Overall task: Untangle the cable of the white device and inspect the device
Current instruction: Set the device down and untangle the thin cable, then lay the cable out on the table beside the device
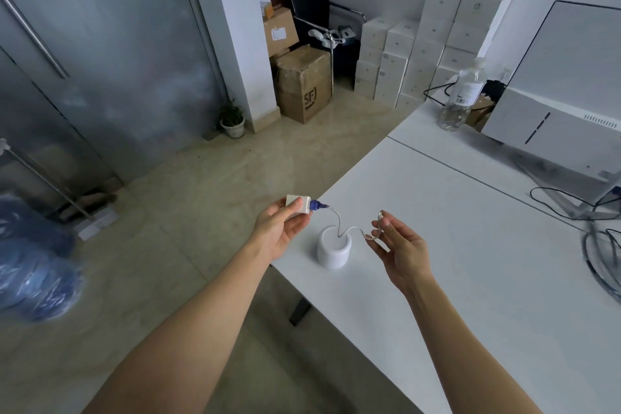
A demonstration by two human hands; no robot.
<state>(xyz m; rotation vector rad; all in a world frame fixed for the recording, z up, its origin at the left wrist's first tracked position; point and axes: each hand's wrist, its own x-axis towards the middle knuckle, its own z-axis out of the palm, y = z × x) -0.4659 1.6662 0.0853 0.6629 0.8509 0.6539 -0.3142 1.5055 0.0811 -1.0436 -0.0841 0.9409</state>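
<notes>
My left hand (280, 227) holds a small white power adapter (298, 205) with a blue plug (317, 204) sticking out of its right side. A thin white cable (346, 228) runs in a wavy line from that plug to my right hand (400, 245), which pinches the cable's other end (380, 216) between thumb and forefinger. Below the cable, a white cylindrical device (334, 250) stands upright on the white table (470, 279) near its left edge. Neither hand touches the cylinder.
A clear water bottle (462, 96) and a white machine (554, 104) stand at the table's far end. Dark cables (601, 245) lie at the right edge. Stacked white boxes (420, 40), cardboard cartons (302, 84) and a potted plant (232, 119) stand on the floor beyond.
</notes>
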